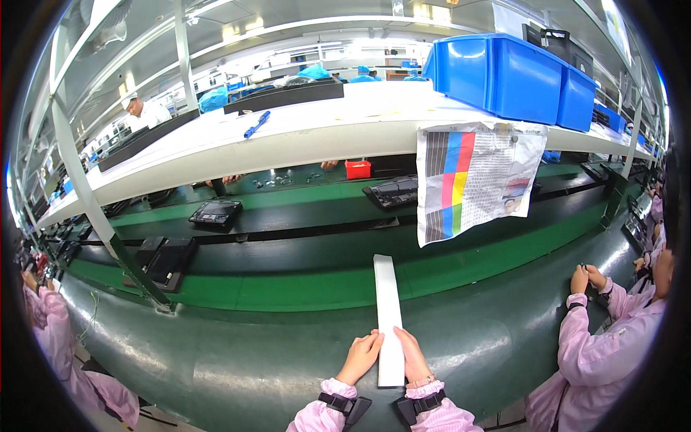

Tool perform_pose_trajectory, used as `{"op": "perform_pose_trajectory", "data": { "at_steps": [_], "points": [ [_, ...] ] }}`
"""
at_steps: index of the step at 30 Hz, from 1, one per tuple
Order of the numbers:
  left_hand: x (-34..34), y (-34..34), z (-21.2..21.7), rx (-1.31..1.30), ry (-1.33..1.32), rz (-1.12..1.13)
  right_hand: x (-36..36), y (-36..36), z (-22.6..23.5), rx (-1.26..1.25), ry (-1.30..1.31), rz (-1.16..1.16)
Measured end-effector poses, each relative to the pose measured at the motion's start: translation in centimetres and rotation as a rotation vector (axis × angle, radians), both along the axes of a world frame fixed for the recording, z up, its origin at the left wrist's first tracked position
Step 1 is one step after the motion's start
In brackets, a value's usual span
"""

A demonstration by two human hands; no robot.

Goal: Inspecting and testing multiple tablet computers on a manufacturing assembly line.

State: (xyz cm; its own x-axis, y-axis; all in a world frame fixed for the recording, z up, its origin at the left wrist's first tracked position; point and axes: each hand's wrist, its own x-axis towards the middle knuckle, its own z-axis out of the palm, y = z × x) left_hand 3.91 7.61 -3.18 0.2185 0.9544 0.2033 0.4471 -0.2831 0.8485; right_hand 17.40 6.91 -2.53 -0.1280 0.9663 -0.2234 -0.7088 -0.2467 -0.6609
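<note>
A long, narrow white strip (389, 302), like a flat bar or folded card, lies lengthwise away from me over the green bench. My left hand (361, 356) grips its left edge near the lower half, fingers closed against it. On the opposite edge, my right hand (412, 353) is closed on the same strip, with some fingers hidden beneath. Its far end reaches over the bright green border of the conveyor. Both wrists wear black straps over pink sleeves.
Beyond the bench, a conveyor carries dark device parts (215, 213) and a black panel (164, 263). A white shelf (302, 137) above holds a blue pen (257, 124) and blue bins (497, 75). A printed sheet (475, 180) hangs from it. Co-workers in pink (604, 338) sit either side.
</note>
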Motion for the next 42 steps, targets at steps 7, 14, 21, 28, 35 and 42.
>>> {"op": "perform_pose_trajectory", "data": {
  "at_steps": [7,14,21,28,35,42],
  "points": [
    [0.03,0.22,-0.25,0.038,0.007,0.006,0.01,0.04,0.12,0.063,0.048,0.006],
    [-0.01,0.12,-0.18,0.088,-0.046,0.023,0.0,0.05,-0.3,-0.021,-0.031,-0.024],
    [-0.02,0.17,-0.38,0.024,-0.018,0.005,-0.05,-0.06,0.02,-0.007,-0.025,-0.009],
    [-0.06,0.38,-0.46,0.02,-0.021,-0.004,-0.05,0.11,-0.1,0.072,0.011,-0.003],
    [-0.06,0.28,-0.22,0.095,-0.072,0.014,-0.05,0.14,-0.14,0.001,0.011,0.004],
    [0.01,0.31,-0.19,0.025,0.002,-0.013,0.0,0.06,-0.09,0.002,0.011,0.007]
  ]
}}
